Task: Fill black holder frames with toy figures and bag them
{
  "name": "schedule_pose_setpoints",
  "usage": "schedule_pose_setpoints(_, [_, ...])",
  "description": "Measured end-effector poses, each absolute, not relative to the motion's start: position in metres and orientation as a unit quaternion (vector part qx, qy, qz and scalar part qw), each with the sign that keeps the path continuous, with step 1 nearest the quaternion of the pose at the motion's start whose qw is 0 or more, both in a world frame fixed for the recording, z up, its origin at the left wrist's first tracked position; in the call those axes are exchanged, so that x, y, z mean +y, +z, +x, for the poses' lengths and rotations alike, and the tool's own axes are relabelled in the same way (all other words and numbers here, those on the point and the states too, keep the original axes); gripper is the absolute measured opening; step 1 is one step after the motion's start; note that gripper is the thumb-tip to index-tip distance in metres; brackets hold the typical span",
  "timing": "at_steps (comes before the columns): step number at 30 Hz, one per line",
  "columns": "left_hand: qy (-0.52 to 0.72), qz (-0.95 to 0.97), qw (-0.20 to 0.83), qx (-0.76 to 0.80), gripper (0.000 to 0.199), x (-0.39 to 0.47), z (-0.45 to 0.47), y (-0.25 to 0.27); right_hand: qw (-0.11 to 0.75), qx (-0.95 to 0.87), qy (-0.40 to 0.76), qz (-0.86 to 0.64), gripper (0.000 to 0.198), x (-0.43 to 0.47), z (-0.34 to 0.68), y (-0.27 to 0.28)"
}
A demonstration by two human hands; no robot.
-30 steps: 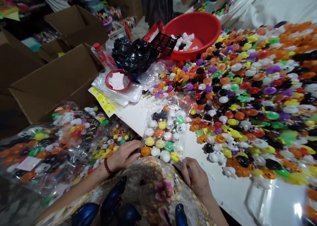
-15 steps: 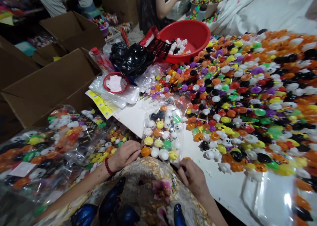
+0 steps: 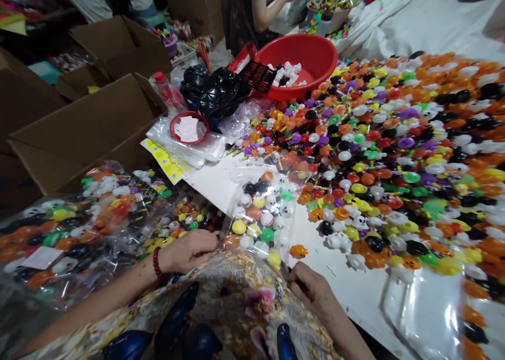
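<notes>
A clear plastic bag filled with small coloured figures lies on the white table in front of me, its near end against my patterned top. My left hand is closed at the bag's lower left corner, fingers curled on the plastic. My right hand is curled at the lower right edge, fingertips partly hidden, seemingly pinching the plastic there. A loose orange pumpkin figure rests on the table just beyond my right hand. Round pieces in white, yellow, green, orange and black show through the bag.
A wide spread of colourful figures covers the table's right side. Filled bags lie at left beside an open cardboard box. Farther back are a red basin, a small red basket, and a person.
Both hands have drawn slightly apart and nearer my body. The near end of the bag has shifted towards me, and the loose pumpkin figure beside my right hand is now uncovered.
</notes>
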State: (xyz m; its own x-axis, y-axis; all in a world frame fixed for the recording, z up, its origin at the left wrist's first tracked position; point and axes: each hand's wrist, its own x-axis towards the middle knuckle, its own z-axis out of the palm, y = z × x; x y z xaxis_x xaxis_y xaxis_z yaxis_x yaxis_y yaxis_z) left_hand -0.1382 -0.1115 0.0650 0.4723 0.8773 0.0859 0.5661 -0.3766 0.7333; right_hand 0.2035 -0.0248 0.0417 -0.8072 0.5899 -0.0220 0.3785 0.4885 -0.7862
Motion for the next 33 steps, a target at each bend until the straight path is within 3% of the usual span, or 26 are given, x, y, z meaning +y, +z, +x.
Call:
schedule_pose_setpoints(4, [0.252, 0.783, 0.331, 0.462, 0.045, -0.116, -0.135, 0.062, 0.179, -0.830, 0.439, -0.294, 0.020, -0.027, 0.194, 0.041])
schedule_pose_setpoints(8, [0.276, 0.792, 0.245, 0.486, 0.039, -0.112, -0.127, 0.061, 0.216, -0.840, 0.395, -0.301, 0.019, -0.029, 0.179, 0.046])
schedule_pose_setpoints(14, [0.337, 0.780, 0.089, 0.520, 0.032, -0.072, -0.121, 0.089, 0.277, -0.882, 0.221, -0.310, 0.022, -0.009, 0.167, 0.085])
schedule_pose_setpoints(18, [0.376, 0.726, 0.065, 0.572, 0.031, -0.017, -0.128, 0.132, 0.304, -0.884, 0.073, -0.349, 0.024, 0.044, 0.156, 0.128])
schedule_pose_setpoints(22, [0.439, 0.678, 0.062, 0.586, 0.028, 0.037, -0.139, 0.179, 0.353, -0.844, 0.016, -0.403, 0.029, 0.099, 0.142, 0.171])
schedule_pose_setpoints(27, [0.533, 0.628, 0.055, 0.564, 0.025, 0.063, -0.148, 0.222, 0.451, -0.791, 0.040, -0.411, 0.026, 0.122, 0.131, 0.221])
schedule_pose_setpoints(33, [0.542, 0.668, 0.031, 0.509, 0.027, 0.080, -0.156, 0.248, 0.511, -0.710, 0.315, -0.369, 0.024, 0.119, 0.105, 0.261])
